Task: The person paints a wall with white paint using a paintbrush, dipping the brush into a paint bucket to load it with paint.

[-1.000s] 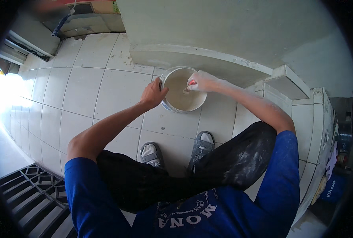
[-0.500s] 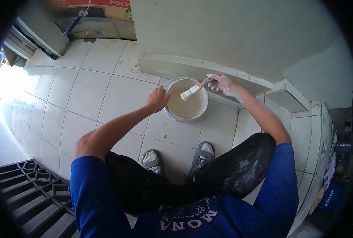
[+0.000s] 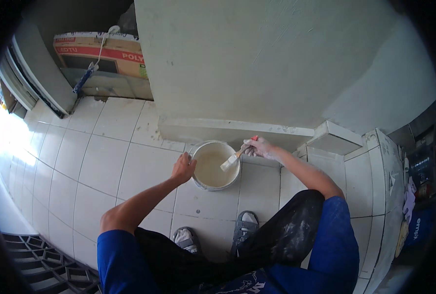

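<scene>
Pale wall (image 3: 277,63) across the upper frame, white floor tiles (image 3: 105,161) below. Round paint bucket (image 3: 215,165) at centre on the tiles. Left hand (image 3: 183,168) closed on the bucket's left rim. Right hand (image 3: 257,147) clenched around a small paintbrush (image 3: 231,159), bristles over the paint.

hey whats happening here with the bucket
A person crouches on a tiled floor over a white paint bucket that stands by the foot of a pale wall. The left hand grips the bucket's rim. The right hand holds a paintbrush by its handle, with the bristles above the pale paint inside. A paint roller leans on a cardboard box farther back.
</scene>
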`<state>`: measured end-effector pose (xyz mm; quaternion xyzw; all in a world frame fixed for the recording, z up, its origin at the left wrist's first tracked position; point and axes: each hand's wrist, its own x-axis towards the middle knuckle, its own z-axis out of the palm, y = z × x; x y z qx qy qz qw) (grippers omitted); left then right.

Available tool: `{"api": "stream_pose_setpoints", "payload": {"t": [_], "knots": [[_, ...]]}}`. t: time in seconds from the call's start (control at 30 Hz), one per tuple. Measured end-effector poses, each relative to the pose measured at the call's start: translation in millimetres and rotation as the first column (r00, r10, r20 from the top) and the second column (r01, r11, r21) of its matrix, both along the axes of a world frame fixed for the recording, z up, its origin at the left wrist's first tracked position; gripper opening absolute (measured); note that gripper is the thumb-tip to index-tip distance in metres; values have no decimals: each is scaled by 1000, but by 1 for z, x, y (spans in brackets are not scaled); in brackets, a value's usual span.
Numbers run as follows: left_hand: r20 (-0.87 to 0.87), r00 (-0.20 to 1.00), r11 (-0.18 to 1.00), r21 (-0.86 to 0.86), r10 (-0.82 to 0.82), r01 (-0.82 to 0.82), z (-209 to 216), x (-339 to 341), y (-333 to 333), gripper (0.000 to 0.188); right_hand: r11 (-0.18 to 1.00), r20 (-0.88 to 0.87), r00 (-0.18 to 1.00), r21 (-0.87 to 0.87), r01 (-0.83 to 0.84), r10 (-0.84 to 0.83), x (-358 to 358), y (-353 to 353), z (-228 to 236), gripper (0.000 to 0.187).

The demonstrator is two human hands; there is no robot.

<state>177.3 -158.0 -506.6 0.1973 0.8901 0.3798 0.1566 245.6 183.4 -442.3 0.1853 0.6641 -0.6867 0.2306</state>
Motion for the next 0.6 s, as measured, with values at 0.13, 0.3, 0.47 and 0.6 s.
{"api": "stream_pose_setpoints", "payload": {"t": [0.13, 0.3, 0.47, 0.6], "knots": [[63, 998, 998, -66, -5, 9, 6, -7, 5, 40, 999, 4, 1000, -35, 24, -24, 2, 0, 17, 32], [85, 981, 973, -135, -176, 186, 5, -33, -7, 48, 995, -83, 995, -92, 46, -54, 5, -7, 50, 31], [410, 878, 969, 128, -246, 211, 29, -50, -18, 75, 977, -326, 922, -112, 179, -207, 22, -4, 110, 32], [338, 906, 960, -20, -256, 279, -2, -64, -44, 75, 966, -483, 841, -35, 258, -242, 14, -9, 151, 34]]}}
